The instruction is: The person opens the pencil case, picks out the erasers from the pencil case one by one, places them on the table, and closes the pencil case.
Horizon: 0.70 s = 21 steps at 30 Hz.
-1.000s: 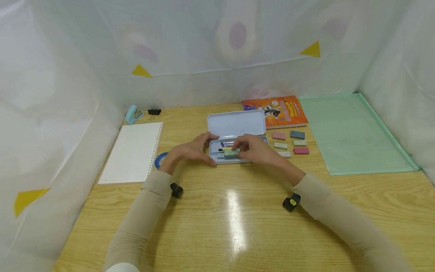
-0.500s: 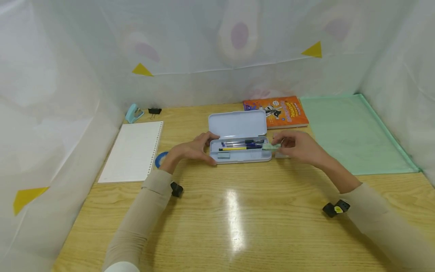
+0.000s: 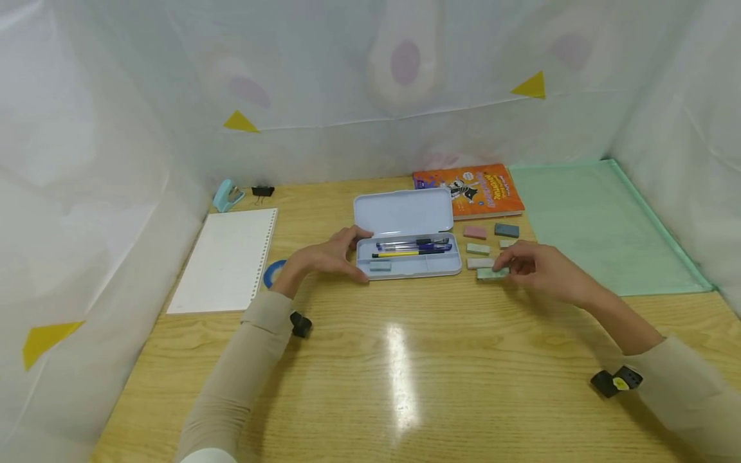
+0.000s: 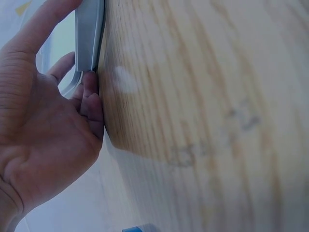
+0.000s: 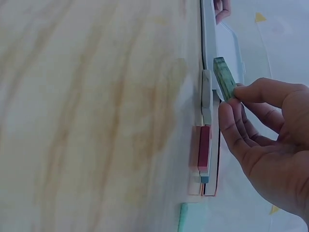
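An open pale-blue pencil case (image 3: 405, 270) lies at the table's middle, its lid (image 3: 403, 212) folded back. Inside are several pens (image 3: 412, 247) and, in a front compartment, a light-blue eraser (image 3: 380, 265). My left hand (image 3: 330, 256) grips the case's left end, thumb at the front corner and fingers at the back; the left wrist view shows fingers against its side. Right of the case, my right hand (image 3: 547, 273) pinches a marbled green eraser (image 3: 489, 274) between thumb and fingertips. In the right wrist view this eraser tilts above the table.
Near my right hand lie a pink eraser (image 3: 475, 232), a dark-blue eraser (image 3: 507, 229), a pale-green eraser (image 3: 478, 249) and a white eraser (image 3: 480, 263). Behind is an orange book (image 3: 492, 190), rightward a green sheet (image 3: 613, 231). Leftward are a notebook (image 3: 226, 263), stapler (image 3: 228, 196) and blue tape roll (image 3: 272, 271).
My right hand has lifted the green eraser out of the pencil case and carried it right, to just in front of the white eraser. The left hand has stayed on the case.
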Motion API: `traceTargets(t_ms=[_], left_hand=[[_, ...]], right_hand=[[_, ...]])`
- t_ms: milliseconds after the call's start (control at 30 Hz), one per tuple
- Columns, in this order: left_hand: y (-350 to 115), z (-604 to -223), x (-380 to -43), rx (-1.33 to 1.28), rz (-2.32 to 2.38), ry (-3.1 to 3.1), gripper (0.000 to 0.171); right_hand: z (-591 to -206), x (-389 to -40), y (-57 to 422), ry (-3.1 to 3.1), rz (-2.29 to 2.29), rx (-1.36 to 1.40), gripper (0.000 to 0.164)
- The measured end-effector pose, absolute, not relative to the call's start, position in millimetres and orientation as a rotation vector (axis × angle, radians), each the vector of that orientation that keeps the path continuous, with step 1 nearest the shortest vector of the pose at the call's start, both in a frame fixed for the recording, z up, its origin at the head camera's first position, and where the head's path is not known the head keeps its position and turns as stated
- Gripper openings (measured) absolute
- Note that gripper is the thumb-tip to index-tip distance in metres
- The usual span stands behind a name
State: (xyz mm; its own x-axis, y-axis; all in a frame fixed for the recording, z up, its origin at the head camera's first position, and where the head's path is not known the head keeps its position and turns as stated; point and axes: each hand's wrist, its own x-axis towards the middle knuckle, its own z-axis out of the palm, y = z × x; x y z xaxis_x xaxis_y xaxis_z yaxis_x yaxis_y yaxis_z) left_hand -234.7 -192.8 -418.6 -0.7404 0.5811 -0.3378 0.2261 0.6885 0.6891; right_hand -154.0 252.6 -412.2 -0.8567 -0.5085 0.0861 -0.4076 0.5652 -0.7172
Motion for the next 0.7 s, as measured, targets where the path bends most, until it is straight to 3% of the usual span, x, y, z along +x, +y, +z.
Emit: traceTargets(t_ms=[233,700], left_hand=[[-192.5,-417.4,-233.7,0.612,0.863,2.348,0.099],[-193.1,-420.4,-234.9,0.602,0.856,2.353,0.098]], right_hand=[[-416.4,-155.8,247.0,2.624,-1.191,-0.914,0.025],[-393.9,-164.2,231.3,2.616,-1.225,-0.744,0.019]])
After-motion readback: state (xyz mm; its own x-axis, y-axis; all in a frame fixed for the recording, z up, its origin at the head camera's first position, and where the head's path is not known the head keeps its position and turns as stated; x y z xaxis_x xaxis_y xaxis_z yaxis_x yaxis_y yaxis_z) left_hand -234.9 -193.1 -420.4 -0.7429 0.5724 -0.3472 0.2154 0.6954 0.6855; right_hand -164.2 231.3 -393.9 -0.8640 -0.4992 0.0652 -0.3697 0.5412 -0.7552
